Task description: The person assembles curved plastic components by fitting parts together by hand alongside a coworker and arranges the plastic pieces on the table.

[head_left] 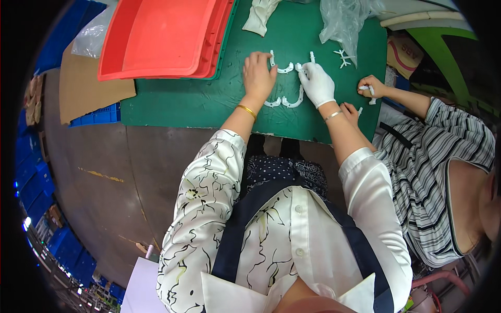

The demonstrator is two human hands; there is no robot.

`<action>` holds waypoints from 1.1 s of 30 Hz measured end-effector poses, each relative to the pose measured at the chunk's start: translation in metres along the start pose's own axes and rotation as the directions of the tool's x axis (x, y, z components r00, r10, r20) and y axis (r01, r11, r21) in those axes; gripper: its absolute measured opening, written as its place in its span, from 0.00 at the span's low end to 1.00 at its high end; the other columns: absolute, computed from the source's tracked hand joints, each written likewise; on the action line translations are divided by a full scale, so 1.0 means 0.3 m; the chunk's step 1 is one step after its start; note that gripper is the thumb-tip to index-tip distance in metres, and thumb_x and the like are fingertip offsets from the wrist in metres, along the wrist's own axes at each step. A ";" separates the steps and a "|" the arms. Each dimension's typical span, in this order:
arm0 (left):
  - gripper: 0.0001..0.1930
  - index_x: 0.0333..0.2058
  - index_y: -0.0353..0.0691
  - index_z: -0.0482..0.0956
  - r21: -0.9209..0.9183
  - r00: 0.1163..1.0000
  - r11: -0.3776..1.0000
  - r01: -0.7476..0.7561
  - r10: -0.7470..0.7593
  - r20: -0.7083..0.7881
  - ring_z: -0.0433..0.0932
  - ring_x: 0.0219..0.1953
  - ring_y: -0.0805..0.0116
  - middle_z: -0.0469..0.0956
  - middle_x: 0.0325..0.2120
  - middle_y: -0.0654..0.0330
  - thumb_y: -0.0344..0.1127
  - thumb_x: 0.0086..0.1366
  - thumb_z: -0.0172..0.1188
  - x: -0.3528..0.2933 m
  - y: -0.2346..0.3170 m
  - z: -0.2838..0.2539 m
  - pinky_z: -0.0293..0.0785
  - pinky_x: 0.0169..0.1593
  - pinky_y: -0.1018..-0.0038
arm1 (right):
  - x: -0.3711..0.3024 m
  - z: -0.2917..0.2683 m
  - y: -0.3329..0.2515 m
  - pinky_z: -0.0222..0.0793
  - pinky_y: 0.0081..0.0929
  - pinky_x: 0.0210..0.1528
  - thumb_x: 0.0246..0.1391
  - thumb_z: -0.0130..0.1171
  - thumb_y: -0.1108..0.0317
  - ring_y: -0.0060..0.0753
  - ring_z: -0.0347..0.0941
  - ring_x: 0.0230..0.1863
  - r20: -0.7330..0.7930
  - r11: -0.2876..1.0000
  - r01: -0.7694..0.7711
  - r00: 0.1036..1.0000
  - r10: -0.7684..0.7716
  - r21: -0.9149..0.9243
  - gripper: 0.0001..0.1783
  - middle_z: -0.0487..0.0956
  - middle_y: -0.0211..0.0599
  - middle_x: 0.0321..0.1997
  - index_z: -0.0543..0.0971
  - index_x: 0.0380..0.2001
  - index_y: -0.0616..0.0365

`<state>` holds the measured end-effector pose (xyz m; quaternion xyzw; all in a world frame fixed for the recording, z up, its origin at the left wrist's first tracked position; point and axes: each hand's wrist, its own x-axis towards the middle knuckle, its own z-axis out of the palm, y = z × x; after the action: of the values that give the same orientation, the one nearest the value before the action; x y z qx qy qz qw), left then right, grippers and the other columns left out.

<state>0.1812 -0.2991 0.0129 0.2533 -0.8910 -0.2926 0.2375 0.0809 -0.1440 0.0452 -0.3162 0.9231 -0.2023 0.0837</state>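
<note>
My bare left hand (258,77), with a gold bangle at the wrist, is at the table's middle. Its index finger and thumb close about one end of a white curved plastic part (285,69). My right hand (318,86) wears a white glove. Its fingers are pinched on another white curved plastic part (299,67), mostly hidden by the glove; a peg-like white end (312,56) shows beyond the fingers. Between my wrists, nearer me, lie two more curved white parts, a right one (295,103) and a left one (272,103), partly covered by my left hand.
Red stacked trays (156,41) stand at left on the green table (198,104). A white glove (259,18), a clear plastic bag (342,23) and a branched white piece (342,58) lie farther back. At right, a co-worker's hand (371,86) holds white pieces, close to my right forearm.
</note>
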 end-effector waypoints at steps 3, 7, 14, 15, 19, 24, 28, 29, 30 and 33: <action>0.13 0.35 0.44 0.80 0.052 0.991 0.990 0.133 -0.134 0.008 0.70 0.49 0.54 0.72 0.43 0.57 0.38 0.52 0.71 0.019 -0.010 0.003 0.69 0.52 0.62 | 0.007 0.016 0.012 0.73 0.40 0.39 0.57 0.59 0.58 0.45 0.78 0.38 -0.006 1.000 -0.004 1.000 0.004 -0.025 0.11 0.79 0.38 0.35 0.78 0.39 0.51; 0.13 0.29 0.43 0.81 0.149 0.980 0.975 0.168 -0.181 0.082 0.71 0.48 0.55 0.71 0.42 0.58 0.43 0.52 0.72 0.034 -0.011 0.015 0.70 0.52 0.63 | 0.016 0.043 0.017 0.74 0.41 0.39 0.57 0.59 0.58 0.46 0.78 0.38 -0.014 0.999 0.019 1.000 -0.019 -0.026 0.11 0.79 0.38 0.37 0.78 0.39 0.51; 0.14 0.25 0.43 0.80 0.212 0.975 0.960 0.182 -0.204 0.084 0.70 0.49 0.57 0.71 0.43 0.59 0.46 0.50 0.72 0.051 0.021 0.025 0.70 0.51 0.62 | 0.015 0.061 0.017 0.73 0.42 0.41 0.56 0.59 0.61 0.47 0.78 0.40 0.040 0.999 0.021 0.999 -0.019 -0.046 0.11 0.78 0.40 0.39 0.76 0.41 0.51; 0.14 0.25 0.43 0.80 0.213 0.971 0.957 0.197 -0.221 0.094 0.70 0.49 0.57 0.70 0.43 0.59 0.45 0.50 0.72 0.056 0.019 0.025 0.70 0.51 0.62 | 0.017 0.061 0.016 0.73 0.42 0.41 0.56 0.59 0.61 0.47 0.78 0.40 0.042 0.998 0.020 0.999 -0.017 -0.052 0.11 0.78 0.40 0.39 0.76 0.40 0.51; 0.12 0.25 0.43 0.79 0.219 0.967 0.954 0.204 -0.232 0.109 0.71 0.49 0.57 0.70 0.43 0.59 0.43 0.50 0.71 0.062 0.007 0.030 0.71 0.50 0.61 | 0.016 0.061 0.018 0.73 0.42 0.40 0.57 0.59 0.60 0.47 0.78 0.39 0.031 0.998 0.038 0.999 -0.036 -0.047 0.10 0.79 0.40 0.39 0.77 0.40 0.51; 0.12 0.25 0.42 0.79 0.180 0.964 0.958 0.225 -0.245 0.102 0.71 0.49 0.55 0.71 0.43 0.58 0.42 0.50 0.70 0.063 -0.008 0.017 0.71 0.51 0.61 | 0.012 0.046 -0.002 0.73 0.41 0.39 0.57 0.59 0.60 0.46 0.78 0.39 0.007 0.999 0.039 0.999 -0.039 -0.018 0.10 0.79 0.38 0.37 0.77 0.39 0.51; 0.13 0.25 0.41 0.78 0.131 0.966 0.961 0.243 -0.252 0.054 0.72 0.49 0.54 0.72 0.43 0.56 0.42 0.50 0.70 0.065 -0.021 0.008 0.72 0.52 0.62 | 0.016 0.040 -0.011 0.73 0.40 0.39 0.57 0.59 0.60 0.46 0.78 0.39 0.008 0.999 0.052 0.999 -0.052 -0.006 0.10 0.79 0.38 0.37 0.77 0.39 0.51; 0.13 0.25 0.41 0.78 0.130 0.966 0.961 0.243 -0.251 0.054 0.72 0.49 0.54 0.72 0.43 0.56 0.42 0.50 0.70 0.068 -0.022 0.008 0.72 0.52 0.62 | 0.017 0.039 -0.011 0.73 0.40 0.39 0.57 0.59 0.60 0.46 0.78 0.39 0.004 0.998 0.055 0.998 -0.055 -0.005 0.10 0.79 0.38 0.37 0.77 0.39 0.51; 0.13 0.25 0.41 0.78 0.115 0.964 0.960 0.257 -0.264 0.047 0.72 0.49 0.54 0.72 0.43 0.56 0.42 0.51 0.70 0.070 -0.023 0.009 0.72 0.52 0.61 | 0.018 0.038 -0.010 0.73 0.40 0.39 0.57 0.59 0.60 0.46 0.78 0.39 0.001 0.998 0.058 0.998 -0.058 -0.004 0.10 0.79 0.38 0.37 0.77 0.39 0.52; 0.13 0.25 0.40 0.78 0.093 0.957 0.954 0.285 -0.289 0.029 0.73 0.49 0.54 0.73 0.42 0.56 0.42 0.51 0.69 0.072 -0.035 0.004 0.72 0.52 0.61 | 0.018 0.041 -0.013 0.73 0.40 0.40 0.57 0.60 0.61 0.46 0.78 0.39 0.006 0.999 0.054 0.999 -0.054 -0.007 0.10 0.79 0.38 0.37 0.77 0.39 0.52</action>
<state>0.1674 -0.3187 0.0111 0.3840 -0.8614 -0.2900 0.1624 0.0822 -0.1539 0.0357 -0.3418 0.9147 -0.2004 0.0797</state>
